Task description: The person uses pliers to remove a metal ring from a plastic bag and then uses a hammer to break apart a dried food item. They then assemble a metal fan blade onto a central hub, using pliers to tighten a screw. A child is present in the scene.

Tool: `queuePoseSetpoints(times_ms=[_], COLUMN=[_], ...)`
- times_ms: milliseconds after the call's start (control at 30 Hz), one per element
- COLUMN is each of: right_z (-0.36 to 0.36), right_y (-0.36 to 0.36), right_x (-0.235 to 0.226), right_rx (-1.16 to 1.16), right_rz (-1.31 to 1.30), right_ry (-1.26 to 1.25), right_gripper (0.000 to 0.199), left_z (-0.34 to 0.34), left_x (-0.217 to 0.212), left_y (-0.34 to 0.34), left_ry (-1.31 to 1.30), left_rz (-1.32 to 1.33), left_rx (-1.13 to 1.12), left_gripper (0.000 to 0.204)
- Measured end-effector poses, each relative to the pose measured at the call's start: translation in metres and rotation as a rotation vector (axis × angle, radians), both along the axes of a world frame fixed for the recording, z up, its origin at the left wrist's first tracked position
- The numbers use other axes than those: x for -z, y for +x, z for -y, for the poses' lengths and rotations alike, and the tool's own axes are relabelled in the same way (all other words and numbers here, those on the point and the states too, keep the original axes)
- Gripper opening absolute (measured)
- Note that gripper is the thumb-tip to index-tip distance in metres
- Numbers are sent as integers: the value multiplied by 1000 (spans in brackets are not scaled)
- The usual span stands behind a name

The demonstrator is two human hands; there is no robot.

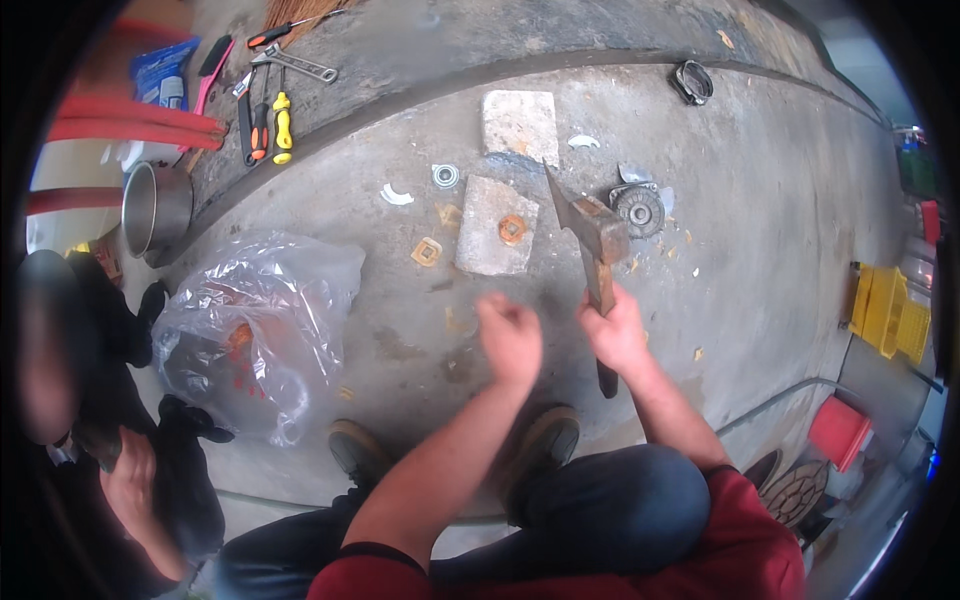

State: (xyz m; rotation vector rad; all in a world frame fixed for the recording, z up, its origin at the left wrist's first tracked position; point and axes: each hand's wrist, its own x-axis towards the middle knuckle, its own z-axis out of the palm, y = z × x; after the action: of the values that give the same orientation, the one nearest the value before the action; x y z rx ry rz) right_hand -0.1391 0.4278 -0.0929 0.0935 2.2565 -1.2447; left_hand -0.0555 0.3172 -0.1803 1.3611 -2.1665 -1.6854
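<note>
1. Right hand (616,328) is grasping the wooden handle of a hatchet (602,245), whose head is hanging right of the nearer stone block (487,228).
2. Left hand (510,342) is curling inward just before that block; cannot tell whether it is holding anything.
3. One rusty ring (503,232) is lying on the block, another left of it on the concrete floor (765,240).

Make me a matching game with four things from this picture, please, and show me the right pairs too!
1. wooden-handled metal hammer
2. rusty orange-brown round piece
3. clear crinkled plastic bag
4. yellow-handled screwdriver

A. on a pale, rough stone slab
B. beside an orange-and-black-handled tool
C. gripped in the right hand
D. near another person's dark shoes

Pairs: 1-C, 2-A, 3-D, 4-B
</note>
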Motion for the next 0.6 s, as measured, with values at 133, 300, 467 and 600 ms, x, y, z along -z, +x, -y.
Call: queuePoseSetpoints(times_ms=[133,300,467,600], right_z=[-7,-1,13,28], right_y=[-2,4,6,-2], right_x=[13,18,18,18], right_rx=[35,-1,-104,-141], right_rz=[86,91,52,51], right_ry=[-2,8,-4,38], right_gripper=[13,13,21,23], left_z=[45,81,92,94], left_x=[-15,-7,-3,-7], left_y=[-73,-98,-99,-103], left_ry=[19,-193,-259,-268], left_rz=[-6,75,-81,-116], left_rx=[112,441,557,538], left_gripper=[34,28,21,25])
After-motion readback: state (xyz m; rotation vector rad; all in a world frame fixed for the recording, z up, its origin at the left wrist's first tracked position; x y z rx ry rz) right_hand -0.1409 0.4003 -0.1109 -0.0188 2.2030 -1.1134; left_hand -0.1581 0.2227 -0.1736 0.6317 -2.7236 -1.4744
